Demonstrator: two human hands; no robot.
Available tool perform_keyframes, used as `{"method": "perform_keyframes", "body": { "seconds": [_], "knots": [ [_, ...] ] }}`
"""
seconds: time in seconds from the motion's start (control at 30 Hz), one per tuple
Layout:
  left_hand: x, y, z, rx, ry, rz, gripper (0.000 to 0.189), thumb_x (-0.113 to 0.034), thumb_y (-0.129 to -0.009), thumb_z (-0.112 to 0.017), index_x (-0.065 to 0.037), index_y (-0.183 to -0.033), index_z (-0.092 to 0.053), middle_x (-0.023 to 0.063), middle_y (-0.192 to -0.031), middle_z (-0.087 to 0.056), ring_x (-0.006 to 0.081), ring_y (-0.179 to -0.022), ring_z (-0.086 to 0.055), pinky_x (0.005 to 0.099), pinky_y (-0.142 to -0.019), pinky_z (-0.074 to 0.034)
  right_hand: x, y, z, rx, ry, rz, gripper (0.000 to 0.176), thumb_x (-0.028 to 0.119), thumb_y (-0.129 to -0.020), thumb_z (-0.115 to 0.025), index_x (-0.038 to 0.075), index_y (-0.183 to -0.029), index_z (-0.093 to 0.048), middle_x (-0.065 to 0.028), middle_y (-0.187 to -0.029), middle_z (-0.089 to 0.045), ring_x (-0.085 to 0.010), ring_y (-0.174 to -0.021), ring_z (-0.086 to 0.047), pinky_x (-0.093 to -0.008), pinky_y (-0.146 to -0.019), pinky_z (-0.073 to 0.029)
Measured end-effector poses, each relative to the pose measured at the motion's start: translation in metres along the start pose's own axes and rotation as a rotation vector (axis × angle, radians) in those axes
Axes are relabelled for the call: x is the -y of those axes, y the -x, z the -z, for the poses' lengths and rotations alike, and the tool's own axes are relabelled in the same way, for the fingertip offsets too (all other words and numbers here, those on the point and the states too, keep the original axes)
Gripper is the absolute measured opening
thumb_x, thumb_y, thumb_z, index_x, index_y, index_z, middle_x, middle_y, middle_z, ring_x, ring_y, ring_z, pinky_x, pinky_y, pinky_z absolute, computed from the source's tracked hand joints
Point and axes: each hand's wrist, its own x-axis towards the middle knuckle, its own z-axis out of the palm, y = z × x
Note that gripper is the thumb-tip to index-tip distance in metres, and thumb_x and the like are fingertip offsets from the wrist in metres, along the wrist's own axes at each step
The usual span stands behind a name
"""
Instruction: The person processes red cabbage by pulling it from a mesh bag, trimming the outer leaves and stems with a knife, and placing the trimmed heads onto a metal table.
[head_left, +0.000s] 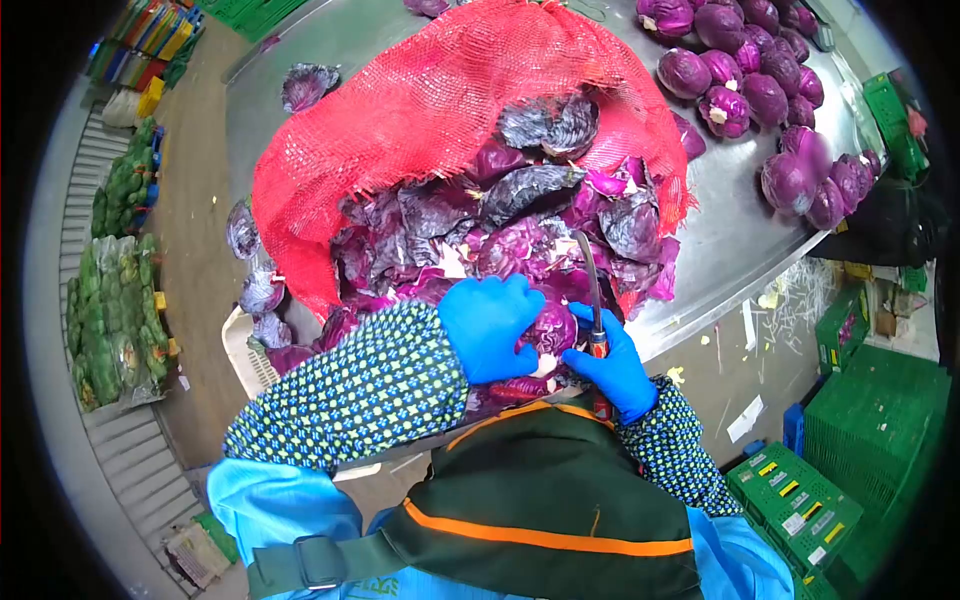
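Note:
My left hand (490,328), in a blue glove, has its fingers curled against the left side of a red cabbage (553,328). My right hand (615,365), gloved in blue too, is closed around the red and black handle of a knife (590,275). Its thin curved blade points away from me, over the leaves. The thumb of that hand comes close to the cabbage's right side. Around and beyond both hands lies a heap of loose purple cabbage leaves (430,225), partly inside a red mesh bag (420,110) with its mouth toward me.
Several whole red cabbages (765,100) sit at the right of the metal table (740,215). More cabbages and leaves (262,290) lie along its left edge, by a cream basket (245,355). Green crates (795,505) stand on the floor at right. Bagged green vegetables (115,320) are at far left.

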Motion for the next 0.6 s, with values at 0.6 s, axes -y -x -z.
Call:
{"method": "perform_keyframes", "body": {
  "seconds": [0.6],
  "knots": [
    [-0.009,0.052,-0.116,-0.745,0.711,0.503,0.102,-0.028,-0.066,-0.082,-0.001,-0.142,-0.02,0.0227,-0.13,-0.036,0.0304,-0.121,-0.041,0.0404,-0.102,-0.035,0.019,-0.038,-0.004,0.068,0.725,0.606,0.043,0.004,-0.079,-0.066,0.01,-0.121,-0.056,-0.0115,-0.115,-0.059,-0.0222,-0.105,-0.058,-0.0332,-0.091,-0.047]
  ]
}}
